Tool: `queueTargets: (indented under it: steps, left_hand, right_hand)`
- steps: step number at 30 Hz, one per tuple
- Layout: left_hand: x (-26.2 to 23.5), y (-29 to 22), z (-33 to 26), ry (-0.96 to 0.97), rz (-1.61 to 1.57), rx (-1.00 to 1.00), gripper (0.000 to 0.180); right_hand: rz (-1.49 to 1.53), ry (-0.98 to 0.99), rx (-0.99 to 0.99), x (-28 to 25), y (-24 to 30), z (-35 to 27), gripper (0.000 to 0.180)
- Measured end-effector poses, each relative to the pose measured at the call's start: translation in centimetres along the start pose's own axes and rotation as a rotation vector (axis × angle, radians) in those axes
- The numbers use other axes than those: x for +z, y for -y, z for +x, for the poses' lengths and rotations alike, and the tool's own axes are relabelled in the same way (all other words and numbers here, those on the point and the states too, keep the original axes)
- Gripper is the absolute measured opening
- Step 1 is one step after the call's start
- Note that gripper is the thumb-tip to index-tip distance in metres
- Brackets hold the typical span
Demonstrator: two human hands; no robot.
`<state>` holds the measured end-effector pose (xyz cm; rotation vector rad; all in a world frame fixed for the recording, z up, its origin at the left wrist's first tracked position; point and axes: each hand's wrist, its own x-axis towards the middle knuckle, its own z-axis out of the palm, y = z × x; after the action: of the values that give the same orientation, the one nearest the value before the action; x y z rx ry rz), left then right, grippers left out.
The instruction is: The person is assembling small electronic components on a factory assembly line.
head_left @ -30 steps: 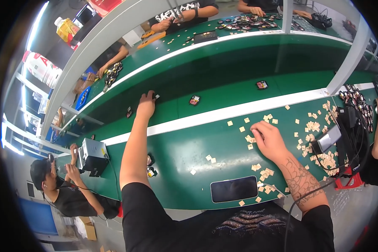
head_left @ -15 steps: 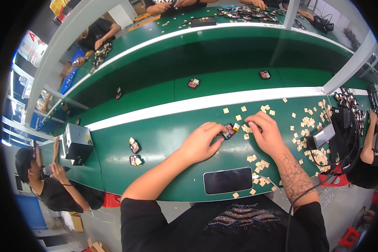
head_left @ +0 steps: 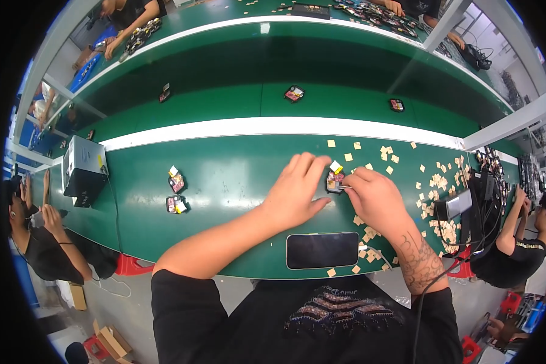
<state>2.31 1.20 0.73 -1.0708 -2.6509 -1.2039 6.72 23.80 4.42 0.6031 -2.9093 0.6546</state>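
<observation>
Two hands on green bench (head_left: 224, 176): left hand (head_left: 297, 194) steadies small dark rectangular module (head_left: 334, 181), fingers spread; right hand (head_left: 376, 200), grip narrow, pinches thin metal tool (head_left: 344, 187).

Green bench top (head_left: 236, 176) smooth, slightly glossy; phone (head_left: 322, 250) screen glossy black glass.

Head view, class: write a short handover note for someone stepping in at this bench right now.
Left hand steadies a small dark part on the green bench.
Right hand pinches at the same part; what is in its grip is too small to tell.
Two similar parts lie to the left.
Tan squares lie loose on the right; a phone lies near the edge.
More parts sit on the belt.
</observation>
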Motion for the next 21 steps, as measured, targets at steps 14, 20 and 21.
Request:
queueTargets:
  steps: [14, 20, 21]
  left_hand:
    - [0.4, 1.9, 1.3, 0.136, -0.134, 0.080, 0.081]
    - [0.2, 1.7, 1.3, 0.144, -0.129, 0.052, 0.085]
    - [0.2, 1.7, 1.2, 0.145, -0.122, 0.046, 0.088]
  right_hand:
    - [0.174, 0.008, 0.115, 1.6, -0.3, -0.2, 0.010]
    - [0.511, -0.195, 0.234, 2.9, -1.2, -0.8, 0.009]
    - [0.517, -0.237, 0.278, 2.7, -1.6, -0.7, 0.009]
